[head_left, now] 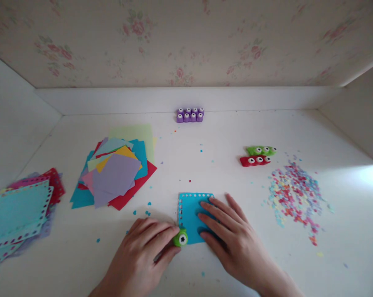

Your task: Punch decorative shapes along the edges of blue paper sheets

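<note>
A blue square of paper (pixel 191 214) lies on the white table, with small punched holes along its top and left edges. At its lower left corner sits a green craft punch (pixel 180 238) with a white button marked by a dark shape. My left hand (pixel 146 247) grips this punch between thumb and fingers. Spread flat, the fingers of my right hand (pixel 232 235) rest on the right part of the blue paper and cover its right edge. A few loose blue paper cutouts (pixel 147 213) are scattered to the left of the paper.
A pile of coloured paper (pixel 116 173) is at left, with hole-edged sheets (pixel 22 214) farther left. Purple punches (pixel 190 116) stand near the back wall. Green punches (pixel 262 150) and red punches (pixel 256 160) lie at right, beside a heap of tiny paper cutouts (pixel 294 189).
</note>
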### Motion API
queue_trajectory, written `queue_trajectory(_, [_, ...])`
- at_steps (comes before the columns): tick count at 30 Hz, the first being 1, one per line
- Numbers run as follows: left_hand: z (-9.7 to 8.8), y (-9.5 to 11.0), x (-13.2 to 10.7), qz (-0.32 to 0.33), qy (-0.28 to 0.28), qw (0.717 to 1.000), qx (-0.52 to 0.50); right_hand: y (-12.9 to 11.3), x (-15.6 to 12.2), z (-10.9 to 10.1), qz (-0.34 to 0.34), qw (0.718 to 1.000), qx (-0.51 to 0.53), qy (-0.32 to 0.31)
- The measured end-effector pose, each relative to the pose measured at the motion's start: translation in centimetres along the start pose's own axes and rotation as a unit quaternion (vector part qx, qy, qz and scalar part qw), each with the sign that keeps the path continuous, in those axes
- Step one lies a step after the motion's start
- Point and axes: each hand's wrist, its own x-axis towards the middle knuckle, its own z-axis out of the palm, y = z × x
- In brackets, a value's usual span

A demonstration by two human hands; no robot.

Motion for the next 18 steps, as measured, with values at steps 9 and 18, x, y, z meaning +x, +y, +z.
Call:
queue_trajectory(9, [0.2,1.4,0.6,-0.049,0.008,0.998,-0.029,-0.3,0.2,0.0,0.011,1.0,0.01,0.001])
queue_trajectory(18, [0.6,2.0,1.7,-0.137,-0.057,0.986,-0.07,-0.4,0.1,0.0,0.033,0.999,0.032,0.009])
